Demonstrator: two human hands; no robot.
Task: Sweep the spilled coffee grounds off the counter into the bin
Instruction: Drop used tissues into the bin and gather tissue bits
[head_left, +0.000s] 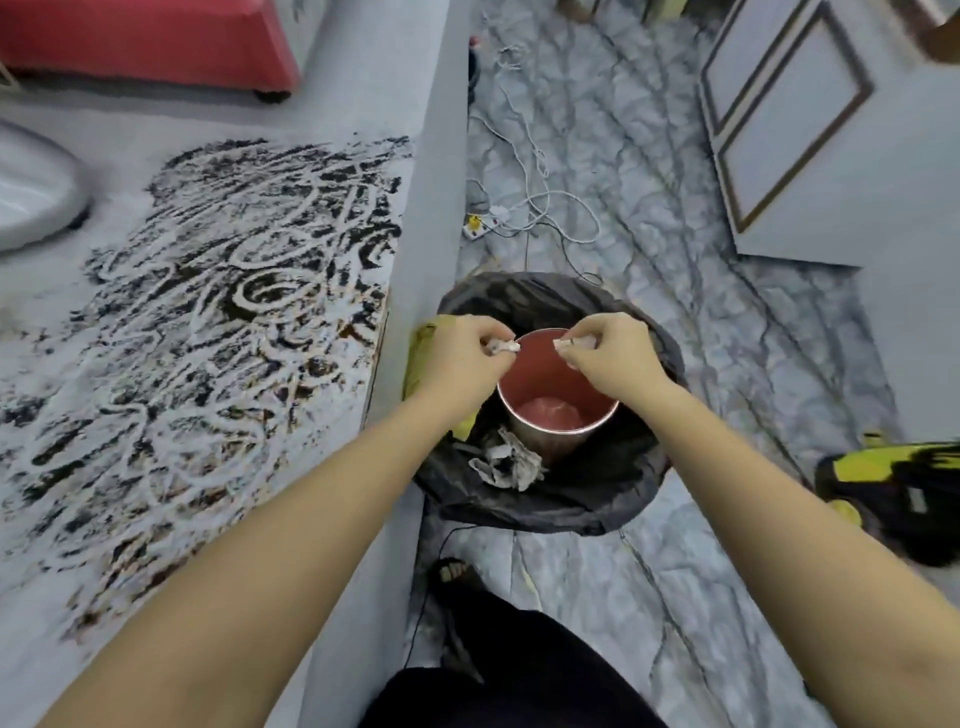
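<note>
Dark coffee grounds (234, 312) lie smeared in swirls across the pale counter (343, 93) on the left. Beside the counter's edge, on the floor, stands a bin lined with a black bag (639, 467). Inside it are a metal cup with a red inside (556, 395) and crumpled paper (509, 462). Both hands are held over the bin's mouth. My left hand (462, 358) pinches a small white scrap of paper (504, 346). My right hand (613, 358) pinches another white scrap (574, 343). A yellow-green cloth (421, 358) hangs at the counter edge behind my left hand.
A red box (145, 36) stands at the counter's back, a silver rounded object (36, 197) at its left. White cables and a power strip (483, 223) lie on the marble floor beyond the bin. A yellow-black object (893, 493) sits at right. My sandalled foot (454, 574) is below the bin.
</note>
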